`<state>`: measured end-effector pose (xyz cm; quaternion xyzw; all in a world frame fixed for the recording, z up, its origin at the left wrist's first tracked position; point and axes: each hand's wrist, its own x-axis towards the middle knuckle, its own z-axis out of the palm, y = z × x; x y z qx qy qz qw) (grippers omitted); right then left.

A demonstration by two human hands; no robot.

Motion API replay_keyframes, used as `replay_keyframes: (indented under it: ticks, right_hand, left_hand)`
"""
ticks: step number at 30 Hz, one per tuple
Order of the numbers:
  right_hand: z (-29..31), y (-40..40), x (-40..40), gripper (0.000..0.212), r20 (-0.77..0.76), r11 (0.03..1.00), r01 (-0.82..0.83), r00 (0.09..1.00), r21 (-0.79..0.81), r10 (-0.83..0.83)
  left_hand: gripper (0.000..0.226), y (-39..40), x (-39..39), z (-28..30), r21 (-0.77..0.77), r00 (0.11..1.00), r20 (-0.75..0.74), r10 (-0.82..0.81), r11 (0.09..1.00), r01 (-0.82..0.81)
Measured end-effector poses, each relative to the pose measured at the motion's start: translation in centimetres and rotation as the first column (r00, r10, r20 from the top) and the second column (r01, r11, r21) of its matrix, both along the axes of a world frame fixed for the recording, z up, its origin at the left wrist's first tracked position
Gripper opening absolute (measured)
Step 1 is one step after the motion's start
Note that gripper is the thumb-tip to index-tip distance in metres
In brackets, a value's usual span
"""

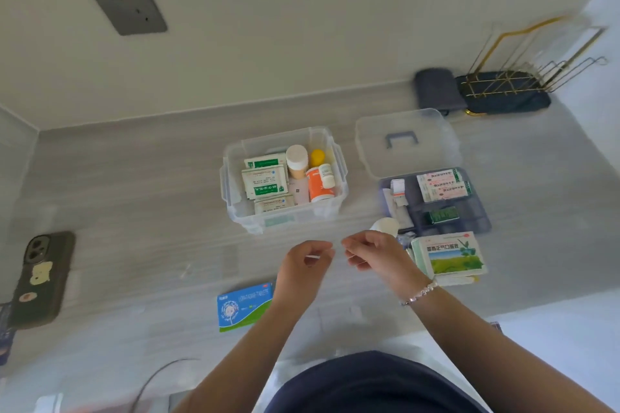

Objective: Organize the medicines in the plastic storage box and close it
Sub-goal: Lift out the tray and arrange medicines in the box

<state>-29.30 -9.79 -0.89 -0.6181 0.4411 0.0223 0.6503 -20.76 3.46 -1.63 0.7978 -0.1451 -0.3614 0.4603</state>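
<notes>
The clear plastic storage box [229, 178] stands open in the middle of the counter. It holds green-and-white sachets [265, 181], a white-capped bottle [297, 159], a yellow-capped one [317, 157] and an orange bottle [317, 186]. Its clear lid [407, 157], with a blue-grey handle, lies to the right. In front of the lid sits a blue-grey insert tray [476, 211] with small boxes. My left hand [303, 270] and my right hand [377, 255] meet in front of the box. Both pinch a small thin white item [313, 257], too blurred to identify.
A blue medicine box [243, 307] lies near my left forearm. A green-and-white box [449, 255] and a white bottle [385, 225] sit by my right hand. A phone [42, 278] lies far left, and a wire rack [523, 77] on a dark cloth stands back right.
</notes>
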Motion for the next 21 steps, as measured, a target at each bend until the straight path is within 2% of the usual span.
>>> replay_keyframes:
  ticks: [5, 9, 11, 16, 21]
  right_hand:
    - [0.3, -4.2, -4.4, 0.007, -0.049, 0.986, 0.089, 0.994, -0.143, -0.097]
    - [0.1, -7.1, -7.7, 0.008, -0.073, 0.968, 0.166, 0.980, -0.188, -0.182]
    - [-0.3, -8.3, -9.0, 0.010, -0.104, 0.956, 0.163, 0.976, -0.243, -0.192]
    - [-1.4, -10.7, -11.6, 0.011, -0.219, 0.882, 0.110, 0.948, -0.458, -0.232]
    - [-2.6, -12.0, -13.2, 0.024, -0.242, 0.841, 0.139, 0.922, -0.522, -0.302]
  left_hand:
    - [0.015, -5.4, -3.3, -0.5, 0.014, 0.993, -0.042, -0.111, 0.994, 0.112]
    - [0.010, -8.6, -5.7, -0.8, 0.028, 0.986, -0.081, -0.143, 0.989, 0.146]
    - [0.005, -9.9, -6.6, -1.1, 0.049, 0.983, -0.097, -0.158, 0.985, 0.163]
    - [0.024, -12.4, -8.7, -1.9, 0.122, 0.973, -0.145, -0.180, 0.972, 0.199]
    - [0.026, -13.8, -10.3, -2.1, 0.126, 0.975, -0.136, -0.177, 0.973, 0.194]
